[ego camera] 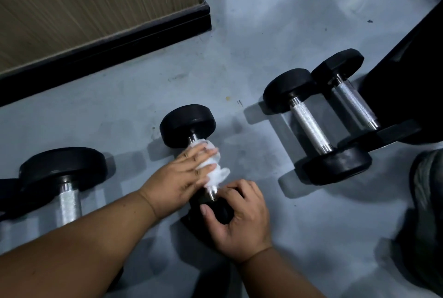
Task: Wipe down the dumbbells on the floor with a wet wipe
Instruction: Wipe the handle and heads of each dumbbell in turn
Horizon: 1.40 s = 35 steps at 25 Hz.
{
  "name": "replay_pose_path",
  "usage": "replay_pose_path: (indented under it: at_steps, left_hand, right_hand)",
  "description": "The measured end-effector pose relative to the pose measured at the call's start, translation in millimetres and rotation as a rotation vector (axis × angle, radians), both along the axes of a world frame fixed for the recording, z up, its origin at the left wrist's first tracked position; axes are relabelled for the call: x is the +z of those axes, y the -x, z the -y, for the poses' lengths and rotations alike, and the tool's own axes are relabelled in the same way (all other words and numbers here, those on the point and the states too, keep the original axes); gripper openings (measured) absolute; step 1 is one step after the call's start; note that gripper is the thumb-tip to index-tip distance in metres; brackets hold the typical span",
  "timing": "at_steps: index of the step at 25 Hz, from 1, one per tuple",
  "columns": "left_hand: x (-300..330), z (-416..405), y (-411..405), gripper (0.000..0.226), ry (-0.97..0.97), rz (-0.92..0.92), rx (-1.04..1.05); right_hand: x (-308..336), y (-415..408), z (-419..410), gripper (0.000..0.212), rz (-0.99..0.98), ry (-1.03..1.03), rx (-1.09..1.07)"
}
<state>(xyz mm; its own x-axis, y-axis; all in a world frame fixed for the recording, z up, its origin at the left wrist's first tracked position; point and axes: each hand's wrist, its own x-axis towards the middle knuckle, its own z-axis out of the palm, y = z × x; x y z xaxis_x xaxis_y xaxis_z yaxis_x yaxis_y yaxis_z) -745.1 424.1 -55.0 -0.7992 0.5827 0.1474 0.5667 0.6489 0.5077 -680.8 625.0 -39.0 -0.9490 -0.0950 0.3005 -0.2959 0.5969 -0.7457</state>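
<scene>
A black dumbbell [187, 124] with a chrome handle lies on the grey floor [167, 77] in the middle of the view. A white wet wipe [217, 170] is wrapped round its handle. My left hand [178, 179] lies over the wipe, its fingers laid across it and pressing it to the handle. My right hand [242, 220] grips the dumbbell's near black head, fingers and thumb curled round it. That near head is mostly hidden by the hand.
Two more dumbbells [311, 125] [352, 96] lie side by side at the right, against a dark object [412, 77]. Another dumbbell [64, 178] lies at the left. A wooden wall with a black skirting [107, 43] runs along the back left.
</scene>
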Motion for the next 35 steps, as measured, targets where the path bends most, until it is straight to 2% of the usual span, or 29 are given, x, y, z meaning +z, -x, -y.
replay_pose_path:
  at_steps: [3,5,8,12,14,17,18,22,26,28,35]
  left_hand:
    - [-4.6,-6.2,2.7,0.042,-0.039,0.011,0.141]
    - [-7.2,-14.2,2.4,0.043,-0.061,0.019,0.160]
    - [-6.3,-26.6,8.9,0.044,-0.071,0.013,0.167]
    - [-4.6,-38.5,-3.0,0.038,-0.082,0.014,0.085]
    - [-2.9,-38.4,-12.6,0.036,-0.119,0.004,0.033]
    - [-1.0,-18.8,-1.6,0.036,-0.063,-0.073,-0.134]
    - [-2.9,-12.4,7.5,0.036,-0.053,-0.072,-0.128]
    - [-7.4,-22.0,14.4,0.040,-0.101,0.027,0.130]
    - [-4.0,-27.8,-5.6,0.038,-0.059,-0.049,-0.110]
    - [-2.0,-18.6,2.4,0.037,-0.049,-0.068,-0.158]
    - [-7.8,-24.7,7.9,0.040,-0.135,0.041,0.162]
  right_hand:
    - [8.9,1.7,-8.6,0.032,-0.002,-0.119,-0.014]
    - [17.0,0.5,-7.8,0.023,-0.076,-0.223,-0.016]
    - [22.6,-2.8,1.7,0.017,-0.104,-0.236,0.027]
    - [17.2,3.1,0.1,0.019,-0.103,-0.255,-0.087]
    - [17.9,3.2,-0.6,0.018,-0.103,-0.232,-0.089]
    - [17.8,2.3,1.8,0.019,-0.109,-0.243,-0.065]
    - [17.4,2.5,1.8,0.020,-0.110,-0.250,-0.065]
    - [16.4,4.0,-0.5,0.021,-0.112,-0.248,-0.078]
    - [17.4,5.3,0.0,0.019,-0.096,-0.242,-0.069]
    - [17.9,3.5,3.1,0.020,-0.100,-0.267,-0.068]
    - [18.6,3.6,3.2,0.021,-0.082,-0.264,-0.095]
